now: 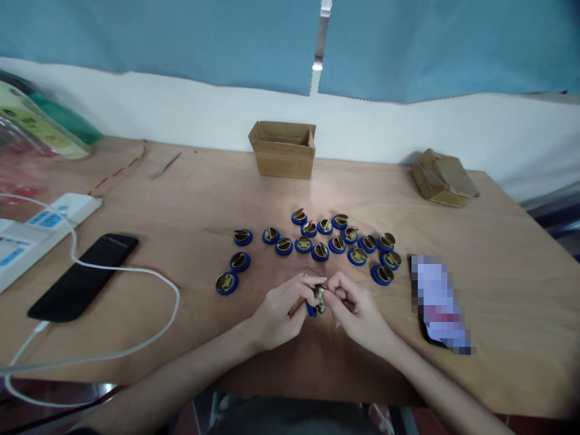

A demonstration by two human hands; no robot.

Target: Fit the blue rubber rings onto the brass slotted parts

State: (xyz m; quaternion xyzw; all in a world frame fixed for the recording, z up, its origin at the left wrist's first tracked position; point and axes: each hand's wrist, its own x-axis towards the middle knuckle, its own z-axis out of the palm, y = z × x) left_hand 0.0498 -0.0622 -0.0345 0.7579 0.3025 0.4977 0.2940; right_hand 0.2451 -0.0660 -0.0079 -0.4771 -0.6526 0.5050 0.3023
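Both my hands meet over the near middle of the wooden table [190,199]. My left hand [283,311] pinches a small blue round part with a brass piece [316,300], and my right hand [356,308] has its fingertips closed on the same part from the other side. Several more blue round parts with brass inserts [324,241] lie spread on the table just beyond my hands, from a lone one at the left [226,282] to a cluster at the right [383,273].
An open cardboard box [283,148] stands at the back centre, a crumpled cardboard box [441,177] at the back right. A black phone [84,276] with a white cable [136,272] lies left, beside a white power strip [40,229]. Another phone [439,302] lies right. Tweezers [165,164] lie at the back left.
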